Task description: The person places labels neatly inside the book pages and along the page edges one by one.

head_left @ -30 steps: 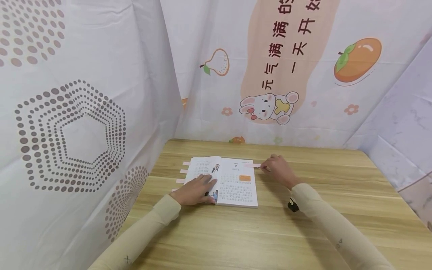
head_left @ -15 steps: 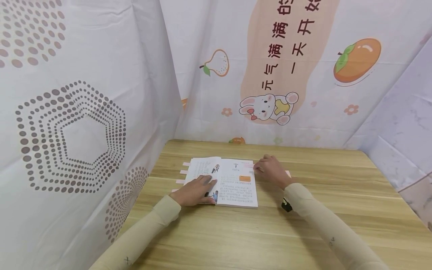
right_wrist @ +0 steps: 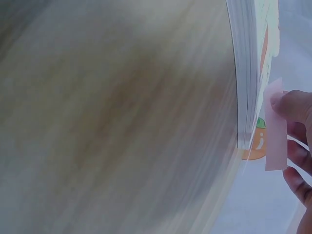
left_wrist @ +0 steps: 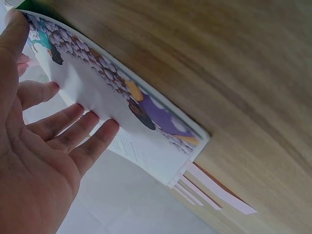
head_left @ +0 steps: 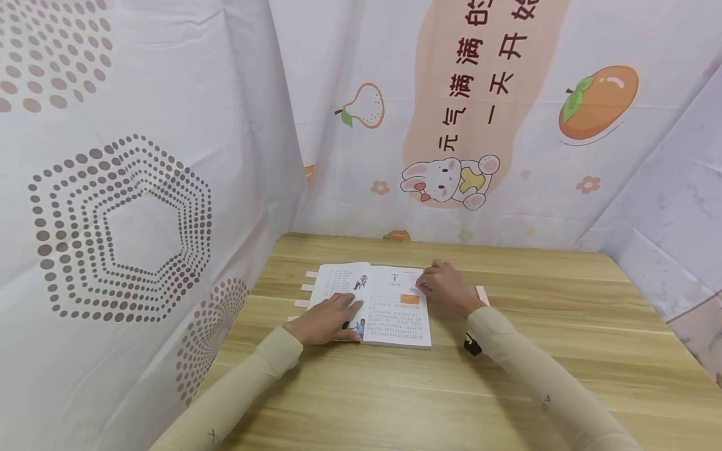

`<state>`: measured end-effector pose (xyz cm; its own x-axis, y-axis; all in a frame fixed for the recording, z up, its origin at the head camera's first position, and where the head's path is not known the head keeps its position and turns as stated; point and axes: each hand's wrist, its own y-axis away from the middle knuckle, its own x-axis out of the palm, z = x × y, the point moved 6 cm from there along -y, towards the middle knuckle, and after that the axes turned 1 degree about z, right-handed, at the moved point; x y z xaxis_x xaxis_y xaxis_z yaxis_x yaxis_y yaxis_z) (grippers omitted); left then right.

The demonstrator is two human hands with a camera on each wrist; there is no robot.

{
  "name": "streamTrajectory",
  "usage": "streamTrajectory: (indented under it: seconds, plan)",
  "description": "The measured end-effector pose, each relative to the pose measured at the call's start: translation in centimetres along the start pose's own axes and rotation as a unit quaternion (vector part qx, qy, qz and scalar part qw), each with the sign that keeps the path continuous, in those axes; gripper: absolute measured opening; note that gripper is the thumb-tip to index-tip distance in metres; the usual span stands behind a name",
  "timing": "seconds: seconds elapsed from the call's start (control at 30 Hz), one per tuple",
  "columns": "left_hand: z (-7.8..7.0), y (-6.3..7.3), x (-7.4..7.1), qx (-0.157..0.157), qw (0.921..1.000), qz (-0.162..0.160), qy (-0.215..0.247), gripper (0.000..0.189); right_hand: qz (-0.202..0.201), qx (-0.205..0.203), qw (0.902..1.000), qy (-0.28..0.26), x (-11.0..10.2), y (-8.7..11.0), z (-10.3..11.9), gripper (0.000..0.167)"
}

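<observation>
An open book (head_left: 395,319) lies on the wooden table, text and small pictures on both pages. My left hand (head_left: 327,318) rests on the left page, its fingers spread and nearly straight; the left wrist view has its fingertips (left_wrist: 113,125) pressing the paper near a colour illustration. At the upper outer edge of the right page is my right hand (head_left: 448,288), pinching a pink sticky strip (right_wrist: 276,141) between thumb and fingers. In the right wrist view the strip stands beside the page edges. Several similar pink tabs (left_wrist: 219,187) stick out from the book's left side.
Another pink-and-white strip (head_left: 482,295) lies on the table (head_left: 361,401) beside the right cuff. A small black object (head_left: 472,344) shows under the right wrist. White patterned curtains (head_left: 248,125) hang along the table's left and far sides.
My right hand has moved left, with the pink strip, from the table beside the book onto the right page's edge. The other strip has come into view behind it. My left hand stays put.
</observation>
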<state>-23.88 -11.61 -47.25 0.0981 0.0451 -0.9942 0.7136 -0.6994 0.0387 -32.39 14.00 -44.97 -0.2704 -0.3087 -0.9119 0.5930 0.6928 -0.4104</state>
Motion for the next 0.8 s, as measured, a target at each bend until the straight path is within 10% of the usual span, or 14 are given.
streamTrajectory:
  seconds: [0.8]
  plan:
    - [0.0, -0.2, 0.1, -0.006, 0.9999, 0.001, -0.008, 0.084, 0.051, -0.05, 0.9968, 0.035, 1.2, -0.1, 0.4, 0.011]
